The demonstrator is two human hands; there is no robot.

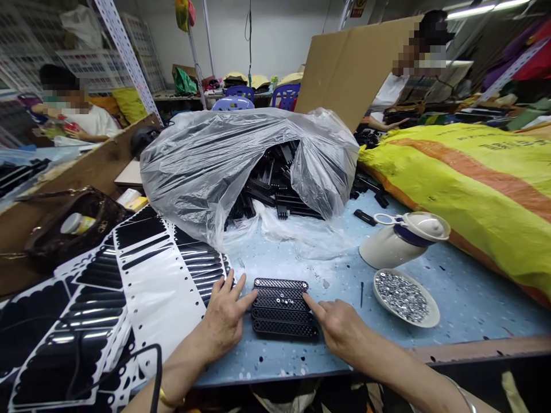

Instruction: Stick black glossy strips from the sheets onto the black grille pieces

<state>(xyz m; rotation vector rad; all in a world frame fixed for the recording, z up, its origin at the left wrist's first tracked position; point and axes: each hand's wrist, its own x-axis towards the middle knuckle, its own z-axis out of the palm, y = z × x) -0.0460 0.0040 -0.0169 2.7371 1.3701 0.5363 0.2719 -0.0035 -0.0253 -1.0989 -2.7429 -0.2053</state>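
Bare forearms (pixel 398 354) are reaching in from the lower edge, mine, with a gold bangle (pixel 166 397) circling the left wrist. Left hand (pixel 226 315): fingers are spreading wide, palm facing down, gripping nothing that I can see; the thumb tip is meeting the left ends of the black perforated strips (pixel 282 314). Right hand (pixel 342 327): the index finger is extending to the right end of the strips while the other fingers are curling under; whether they are holding anything, I cannot tell.

Position of strips: they are lying side by side in a block on the blue tabletop (pixel 336 269), between my hands, near the front edge. A few small bright pieces (pixel 283 299) are resting on their upper faces.

To the right, a thin dark pin (pixel 362 293) is lying near a white dish (pixel 435 316), which is holding many shiny metal bits (pixel 400 295). Just behind the dish, a white lidded jug (pixel 379 249) is appearing tilted. Black-printed sheets (pixel 150 287) are overlapping at left. Beyond the strips, a clear plastic bag (pixel 202 166) is gaping over a heap of black parts (pixel 279 172); a yellow sack (pixel 465 155) is lying to its right.
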